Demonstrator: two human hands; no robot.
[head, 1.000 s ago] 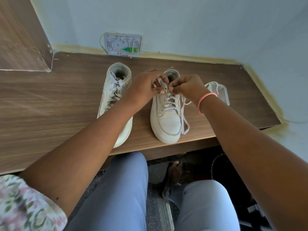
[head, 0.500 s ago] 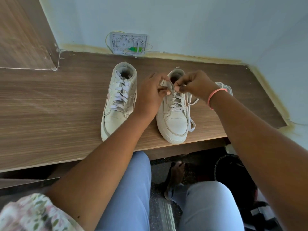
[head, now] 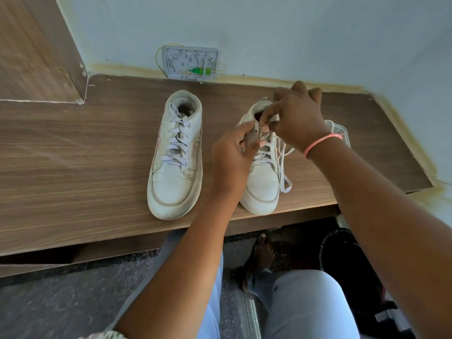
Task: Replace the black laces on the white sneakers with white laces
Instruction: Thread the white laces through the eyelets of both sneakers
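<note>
The left hand is pinching the upper edge of the right sneaker on the table, steadying it. The right hand is pinching the white lace near the top eyelets. The lace is looking soft, light and floppy, so gripping close to its stiff tip should be easiest.

counter: brown wood grain, runs 9 to 3 o'clock | wall: pale blue, yellowish stain along its base | wall box: grey, uncovered, 12 o'clock | floor: dark speckled, 7 o'clock | light: soft daylight
</note>
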